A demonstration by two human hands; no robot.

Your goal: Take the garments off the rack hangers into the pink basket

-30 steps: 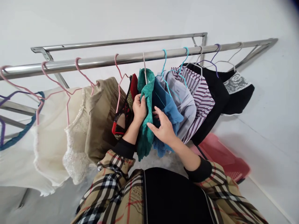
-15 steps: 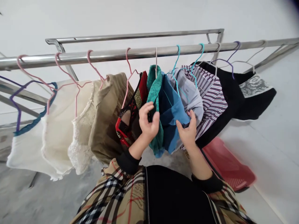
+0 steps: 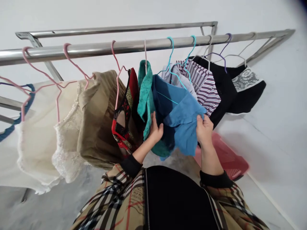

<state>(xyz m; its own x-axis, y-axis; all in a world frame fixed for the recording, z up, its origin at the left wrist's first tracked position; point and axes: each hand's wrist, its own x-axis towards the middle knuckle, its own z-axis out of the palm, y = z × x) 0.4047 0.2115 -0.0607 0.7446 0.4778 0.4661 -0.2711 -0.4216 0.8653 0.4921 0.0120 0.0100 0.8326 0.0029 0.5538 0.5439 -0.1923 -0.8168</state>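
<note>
A blue shirt (image 3: pixel 184 118) hangs from a turquoise hanger (image 3: pixel 170 60). Its collar edge is pinched in my right hand (image 3: pixel 205 130), which holds the cloth out to the right. My left hand (image 3: pixel 156 129) rests with its fingers stretched against the green garment (image 3: pixel 145 95), between that garment and the blue shirt. To the left of the green garment hangs a red and black patterned garment (image 3: pixel 122 127) on a pink hanger (image 3: pixel 117 80). Behind the blue shirt, a light grey garment (image 3: pixel 169 74) and a striped garment (image 3: pixel 211 92) are partly covered.
A metal rail (image 3: pixel 93 49) runs across the view. On the left hang a brown garment (image 3: pixel 100 118) and several pale sheer ones (image 3: pixel 40 127); on the right, black garments (image 3: pixel 225 92). A red plastic basket (image 3: pixel 230 156) stands low on the right, near the wall.
My right hand has drawn the blue shirt's collar outward to the right. My left hand has come down slightly, its fingers now against the green garment. The view has shifted to the right.
</note>
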